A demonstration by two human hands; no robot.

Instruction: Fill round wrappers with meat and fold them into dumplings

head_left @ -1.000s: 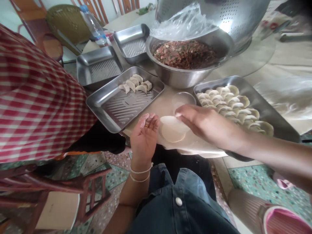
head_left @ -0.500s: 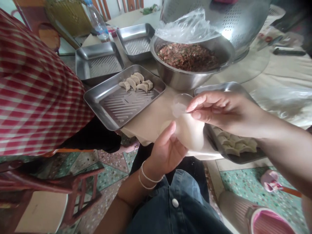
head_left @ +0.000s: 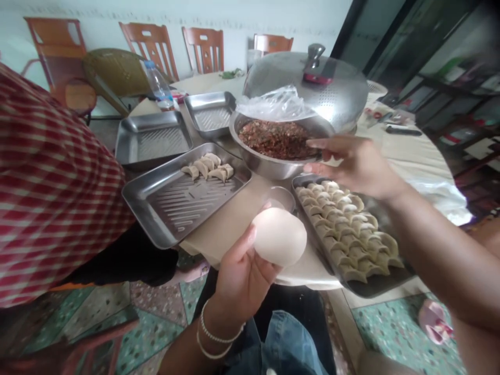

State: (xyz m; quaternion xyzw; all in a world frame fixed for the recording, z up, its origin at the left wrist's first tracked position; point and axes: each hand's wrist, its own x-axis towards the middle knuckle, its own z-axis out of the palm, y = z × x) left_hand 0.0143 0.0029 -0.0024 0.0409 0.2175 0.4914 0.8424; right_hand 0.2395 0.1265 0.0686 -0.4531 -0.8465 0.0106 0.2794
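My left hand (head_left: pixel 244 271) holds a round, pale dumpling wrapper (head_left: pixel 280 237) between thumb and fingers, its flat face toward me. My right hand (head_left: pixel 347 161) reaches over the near right rim of a steel bowl (head_left: pixel 258 161) of minced filling (head_left: pixel 273 138). Its thumb and fingers are spread apart, with nothing visible between them. Just behind the wrapper is a small clear bowl (head_left: pixel 287 197), partly covered. Rows of folded dumplings (head_left: pixel 351 224) fill a metal tray below my right forearm. Several more dumplings (head_left: pixel 209 165) lie in the left tray (head_left: pixel 156 229).
Two more metal trays (head_left: pixel 128 148) stand at the back left, near a plastic bottle (head_left: pixel 158 88). A plastic bag (head_left: pixel 277 104) drapes over the bowl's back rim. Behind it is a large domed lid (head_left: pixel 289 73). A person in a checked red garment (head_left: pixel 58 203) is close on my left.
My right hand has left the wrapper and small bowl and moved up to the filling bowl. The left hand now holds the wrapper alone. My view has tilted up.
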